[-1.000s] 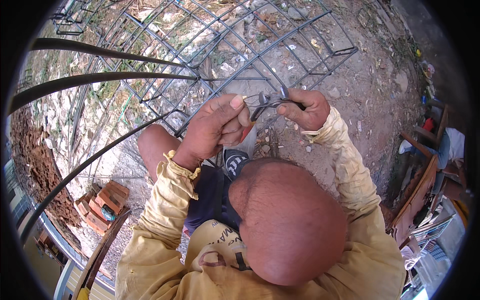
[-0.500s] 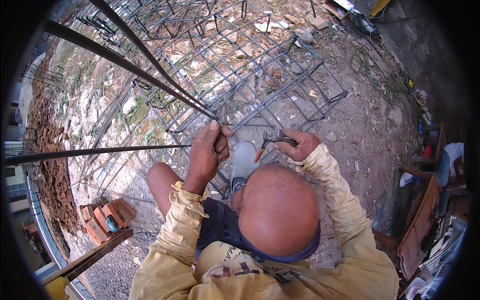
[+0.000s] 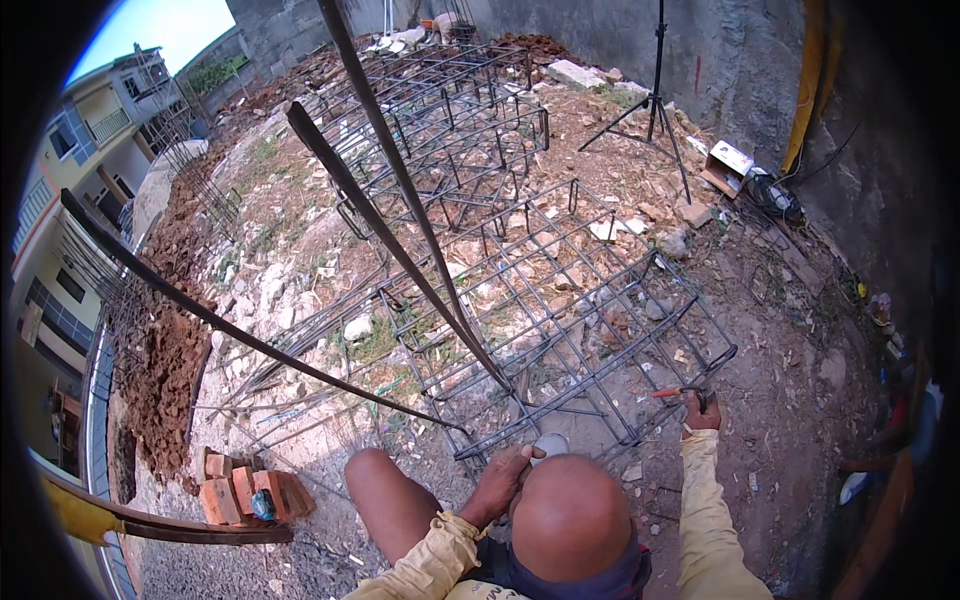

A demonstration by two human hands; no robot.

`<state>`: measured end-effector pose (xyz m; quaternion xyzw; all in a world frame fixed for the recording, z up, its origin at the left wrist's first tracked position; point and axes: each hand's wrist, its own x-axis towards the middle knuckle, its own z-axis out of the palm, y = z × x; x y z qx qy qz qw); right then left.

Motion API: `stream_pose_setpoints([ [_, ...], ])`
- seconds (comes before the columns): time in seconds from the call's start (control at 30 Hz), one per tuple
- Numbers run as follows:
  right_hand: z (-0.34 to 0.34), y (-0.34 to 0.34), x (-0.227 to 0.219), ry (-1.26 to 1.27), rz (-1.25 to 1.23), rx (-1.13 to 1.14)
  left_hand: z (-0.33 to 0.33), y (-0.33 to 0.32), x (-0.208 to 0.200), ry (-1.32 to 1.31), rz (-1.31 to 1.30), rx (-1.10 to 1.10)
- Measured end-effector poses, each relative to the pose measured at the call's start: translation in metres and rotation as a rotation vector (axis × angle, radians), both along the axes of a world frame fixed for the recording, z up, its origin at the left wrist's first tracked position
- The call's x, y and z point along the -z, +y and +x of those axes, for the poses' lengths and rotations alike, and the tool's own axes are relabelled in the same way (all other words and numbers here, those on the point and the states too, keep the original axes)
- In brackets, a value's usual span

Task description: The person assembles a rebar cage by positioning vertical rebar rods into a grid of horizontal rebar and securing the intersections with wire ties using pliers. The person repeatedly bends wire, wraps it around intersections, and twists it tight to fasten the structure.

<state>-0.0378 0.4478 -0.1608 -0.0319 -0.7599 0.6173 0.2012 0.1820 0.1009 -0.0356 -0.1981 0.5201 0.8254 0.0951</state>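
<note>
A pair of pincers (image 3: 682,392) with an orange-red handle is gripped in my right hand (image 3: 702,412), held out to the right beside the near right corner of a tied rebar cage (image 3: 570,330). My left hand (image 3: 500,487) is by my raised knees, its thumb and fingers drawn together. One knee partly covers it, so what it may pinch does not show. Just ahead of that hand lies the cage's near edge. Two long upright rebars (image 3: 400,240) rise from there, and a third bent rebar (image 3: 250,340) slants off to the left.
More rebar cages (image 3: 430,130) lie farther back on rubble-strewn ground. Orange bricks (image 3: 240,492) are piled at the left, near a wooden beam (image 3: 200,530). A black tripod (image 3: 655,105) and a white box (image 3: 730,158) stand by the grey wall (image 3: 745,60).
My view has tilted up toward the far ground and wall. My right hand has moved away to the right with the pincers. My left hand has come close to the knee.
</note>
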Motion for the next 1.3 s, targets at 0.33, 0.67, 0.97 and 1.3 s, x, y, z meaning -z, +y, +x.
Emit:
stream_pose_setpoints([
  [0.33,0.011,0.027,0.099,-0.231,0.810,-0.122,0.015,-0.029,-0.041,-0.008,0.078,-0.191],
  [0.67,0.071,-0.220,-0.157,-0.402,-0.056,-1.188,-0.067,0.007,-0.060,0.408,-0.082,-0.379],
  [0.97,0.080,-0.253,-0.136,-0.672,-0.004,-1.214,-0.050,-0.023,-0.053,0.341,-0.035,-0.407],
  [1.3,0.102,-0.234,-0.108,-1.089,-0.564,-1.222,-0.037,-0.055,0.006,0.234,-0.218,-0.352],
])
